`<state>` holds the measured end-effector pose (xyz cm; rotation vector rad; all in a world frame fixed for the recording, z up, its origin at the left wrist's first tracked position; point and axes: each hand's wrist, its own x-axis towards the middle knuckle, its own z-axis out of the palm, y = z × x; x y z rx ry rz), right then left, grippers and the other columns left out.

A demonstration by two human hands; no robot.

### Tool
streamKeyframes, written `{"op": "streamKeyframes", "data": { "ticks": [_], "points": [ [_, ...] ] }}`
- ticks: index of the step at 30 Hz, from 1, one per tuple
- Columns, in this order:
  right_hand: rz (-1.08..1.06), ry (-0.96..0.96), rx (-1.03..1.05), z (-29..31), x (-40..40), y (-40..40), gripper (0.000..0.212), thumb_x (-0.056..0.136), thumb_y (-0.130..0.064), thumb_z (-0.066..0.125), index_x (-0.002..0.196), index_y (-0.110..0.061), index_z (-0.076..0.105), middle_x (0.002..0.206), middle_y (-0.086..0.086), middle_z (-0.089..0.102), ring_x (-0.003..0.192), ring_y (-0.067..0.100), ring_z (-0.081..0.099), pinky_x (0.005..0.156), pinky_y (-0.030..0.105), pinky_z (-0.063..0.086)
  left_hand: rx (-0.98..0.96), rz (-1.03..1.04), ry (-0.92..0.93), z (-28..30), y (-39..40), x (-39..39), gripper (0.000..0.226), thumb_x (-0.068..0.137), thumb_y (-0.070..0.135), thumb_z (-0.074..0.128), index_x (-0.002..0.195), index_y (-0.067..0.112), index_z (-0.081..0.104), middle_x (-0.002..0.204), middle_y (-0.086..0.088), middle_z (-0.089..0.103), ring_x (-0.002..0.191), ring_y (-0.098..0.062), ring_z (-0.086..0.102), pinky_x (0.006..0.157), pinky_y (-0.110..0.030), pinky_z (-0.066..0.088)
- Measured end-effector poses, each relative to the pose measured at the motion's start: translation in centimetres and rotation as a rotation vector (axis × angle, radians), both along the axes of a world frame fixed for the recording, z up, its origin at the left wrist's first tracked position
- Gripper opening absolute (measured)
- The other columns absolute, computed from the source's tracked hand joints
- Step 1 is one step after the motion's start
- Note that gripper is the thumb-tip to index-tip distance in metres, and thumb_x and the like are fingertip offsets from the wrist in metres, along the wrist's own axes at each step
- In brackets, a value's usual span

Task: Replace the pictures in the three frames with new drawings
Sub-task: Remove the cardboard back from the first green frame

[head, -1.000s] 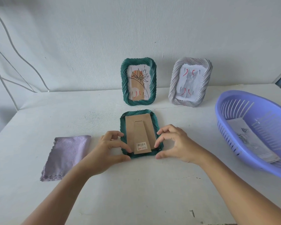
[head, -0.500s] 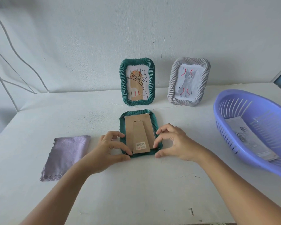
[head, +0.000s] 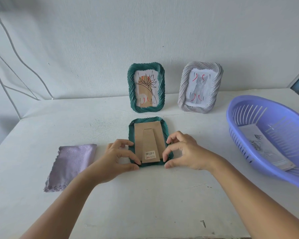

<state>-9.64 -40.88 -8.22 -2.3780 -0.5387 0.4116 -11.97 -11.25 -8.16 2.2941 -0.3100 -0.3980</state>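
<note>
- Our left hand [head: 114,158] and right hand [head: 185,152] pinch the near corners of the face-down green frame [head: 131,135] on the tabletop [head: 145,195].
- Behind that frame stand a green frame [head: 130,88] and a grey frame [head: 183,87]; to its right, drawings [head: 266,149] lie in a basket [head: 235,118].

Basket [head: 273,171] cut off, right edge.

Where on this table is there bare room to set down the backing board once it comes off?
Bare table near you, between your forearms, and at far left behind the purple cloth. Crowded: the face-down frame under both hands, standing frames behind it, basket at right.
</note>
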Motion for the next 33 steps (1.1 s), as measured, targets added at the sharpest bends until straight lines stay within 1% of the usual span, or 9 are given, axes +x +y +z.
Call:
{"op": "streamKeyframes", "data": {
  "ticks": [4, 7, 10, 13, 16, 18, 22, 26, 33],
  "points": [
    [-0.048, 0.039, 0.121, 0.2, -0.2, -0.2, 0.020, 0.076, -0.052, 0.083, 0.093, -0.049, 0.075, 0.121, -0.023, 0.044, 0.127, 0.004, 0.038, 0.115, 0.030, 0.025, 0.013, -0.013, 0.003, 0.3, 0.1, 0.0, 0.016, 0.078, 0.040, 0.085, 0.090, 0.046, 0.078, 0.134, 0.029, 0.041, 0.133, -0.004, 0.030, 0.112, -0.026, 0.024],
    [-0.273, -0.031, 0.357, 0.1, 0.2, -0.1, 0.022, 0.089, -0.038, 0.075, 0.110, -0.046, 0.072, 0.111, -0.010, 0.058, 0.108, 0.004, 0.057, 0.108, 0.029, 0.041, -0.106, 0.118, -0.059, 0.7, 0.0, 0.4, 0.019, 0.082, 0.036, 0.083, 0.097, 0.046, 0.078, 0.126, 0.024, 0.053, 0.119, 0.003, 0.049, 0.098, -0.019, 0.036],
    [-0.491, -0.167, 0.225, -0.2, 1.3, 0.4, 0.037, 0.098, -0.034, 0.063, 0.134, -0.040, 0.061, 0.100, -0.013, 0.064, 0.091, 0.009, 0.061, 0.102, 0.036, 0.045, -0.056, 0.366, -0.243, 0.6, -0.3, 1.6, 0.031, 0.092, 0.036, 0.071, 0.123, 0.042, 0.067, 0.105, 0.015, 0.064, 0.087, -0.004, 0.061, 0.078, -0.024, 0.042],
    [-0.491, -0.166, -0.010, -0.5, 2.0, 1.3, 0.046, 0.102, -0.040, 0.054, 0.147, -0.036, 0.049, 0.091, -0.013, 0.064, 0.093, 0.014, 0.060, 0.109, 0.043, 0.035, 0.090, 0.446, -0.195, 0.5, -0.9, 2.9, 0.046, 0.097, 0.041, 0.062, 0.142, 0.032, 0.055, 0.088, 0.010, 0.066, 0.077, -0.004, 0.059, 0.070, -0.028, 0.043],
    [-0.456, -0.231, -0.148, -1.1, 2.1, 2.0, 0.043, 0.102, -0.044, 0.049, 0.145, -0.039, 0.052, 0.087, -0.012, 0.056, 0.100, 0.019, 0.061, 0.109, 0.043, 0.027, 0.152, 0.416, -0.166, 0.1, -1.5, 3.5, 0.049, 0.098, 0.042, 0.062, 0.145, 0.029, 0.054, 0.078, 0.009, 0.067, 0.079, -0.006, 0.060, 0.074, -0.032, 0.049],
    [-0.458, -0.262, -0.187, -1.3, 2.2, 2.2, 0.041, 0.102, -0.044, 0.046, 0.143, -0.039, 0.055, 0.093, -0.010, 0.060, 0.103, 0.020, 0.061, 0.107, 0.043, 0.023, 0.160, 0.400, -0.182, 0.0, -1.7, 3.7, 0.046, 0.099, 0.039, 0.061, 0.143, 0.030, 0.056, 0.077, 0.007, 0.068, 0.079, -0.012, 0.062, 0.077, -0.035, 0.053],
    [-0.454, -0.256, -0.203, -1.3, 2.1, 2.4, 0.041, 0.103, -0.041, 0.045, 0.142, -0.038, 0.055, 0.093, -0.010, 0.059, 0.106, 0.017, 0.059, 0.116, 0.049, 0.015, 0.198, 0.343, -0.202, 0.3, -2.2, 4.0, 0.034, 0.100, 0.028, 0.057, 0.133, 0.033, 0.065, 0.073, -0.005, 0.071, 0.077, -0.024, 0.064, 0.070, -0.034, 0.052],
    [-0.493, -0.249, -0.202, -1.1, 1.8, 1.9, 0.039, 0.102, -0.035, 0.046, 0.139, -0.036, 0.057, 0.088, -0.009, 0.059, 0.100, 0.014, 0.057, 0.116, 0.048, 0.010, 0.204, 0.323, -0.195, 0.7, -3.3, 4.1, 0.035, 0.100, 0.026, 0.056, 0.134, 0.032, 0.065, 0.069, -0.004, 0.069, 0.072, -0.023, 0.062, 0.057, -0.026, 0.042],
    [-0.564, -0.244, -0.248, -1.3, 1.9, -0.8, 0.042, 0.101, -0.034, 0.046, 0.142, -0.037, 0.056, 0.082, -0.012, 0.055, 0.088, 0.010, 0.050, 0.117, 0.049, 0.012, 0.149, 0.283, -0.190, 0.6, -6.1, 4.5, 0.035, 0.100, 0.025, 0.056, 0.133, 0.030, 0.065, 0.070, -0.001, 0.071, 0.074, -0.022, 0.065, 0.061, -0.027, 0.047]
  ]
}}
